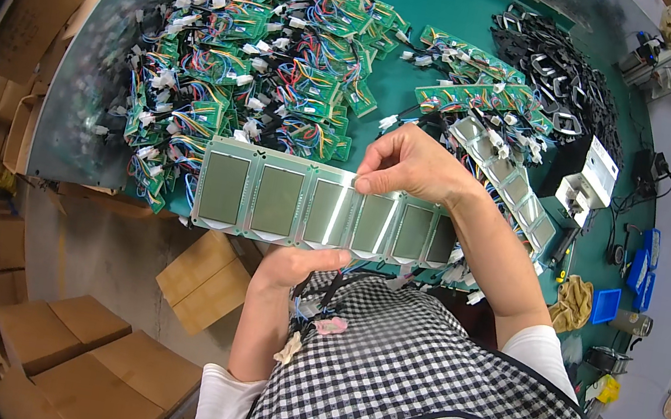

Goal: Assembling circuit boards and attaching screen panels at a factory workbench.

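Observation:
I hold a long green display circuit board (310, 165) upright in front of me, with a row of several grey display panels facing me. My left hand (293, 267) is closed on its lower edge near the middle, thumb in front and fingers hidden behind. My right hand (415, 167) pinches the upper edge, thumb on the front face and the other fingers curled above or behind it. The right wrist covers part of the board's right end. Below the board, wires with white connectors hang near my apron.
Heaps of wired green circuit boards (309, 76) cover the left of the green table (395, 73). More display boards (504, 180) lie to the right. Black plastic frames (557, 78), a white-and-black device (582, 175) and blue bins (605, 305) stand beyond. Cardboard boxes (105, 366) fill the lower left.

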### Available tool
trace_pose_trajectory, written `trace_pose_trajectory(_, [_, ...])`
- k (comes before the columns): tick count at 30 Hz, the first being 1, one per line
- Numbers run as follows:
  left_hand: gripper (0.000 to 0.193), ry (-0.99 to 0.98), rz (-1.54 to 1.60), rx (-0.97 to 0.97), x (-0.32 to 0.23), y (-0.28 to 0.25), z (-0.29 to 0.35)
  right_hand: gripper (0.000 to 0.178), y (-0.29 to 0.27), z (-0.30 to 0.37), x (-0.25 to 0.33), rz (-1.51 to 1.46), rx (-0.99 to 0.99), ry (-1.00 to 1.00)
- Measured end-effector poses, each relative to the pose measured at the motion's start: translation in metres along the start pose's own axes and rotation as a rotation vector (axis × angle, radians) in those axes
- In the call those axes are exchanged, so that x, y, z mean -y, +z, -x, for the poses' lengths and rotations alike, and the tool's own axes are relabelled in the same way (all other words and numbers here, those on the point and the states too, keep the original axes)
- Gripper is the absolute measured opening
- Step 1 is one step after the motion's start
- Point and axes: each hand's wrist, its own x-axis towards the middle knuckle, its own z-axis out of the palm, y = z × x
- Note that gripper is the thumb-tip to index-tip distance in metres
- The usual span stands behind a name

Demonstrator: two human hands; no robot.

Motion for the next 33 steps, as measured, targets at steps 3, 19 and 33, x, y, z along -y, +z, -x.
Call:
trace_pose_trajectory(3, [0.041, -0.007, -0.012, -0.007, -0.001, 0.001, 0.001, 0.012, 0.001, 0.0, 0.002, 0.012, 0.0, 0.002])
trace_pose_trajectory(19, [0.027, 0.048, -0.117, -0.099, -0.003, 0.01, 0.004, 0.014, 0.014, 0.0, 0.008, 0.093, -0.03, -0.052])
trace_pose_trajectory(33, [0.04, 0.106, -0.067, -0.184, 0.0, 0.011, 0.006, 0.039, 0.034, -0.001, 0.004, 0.44, -0.21, -0.228])
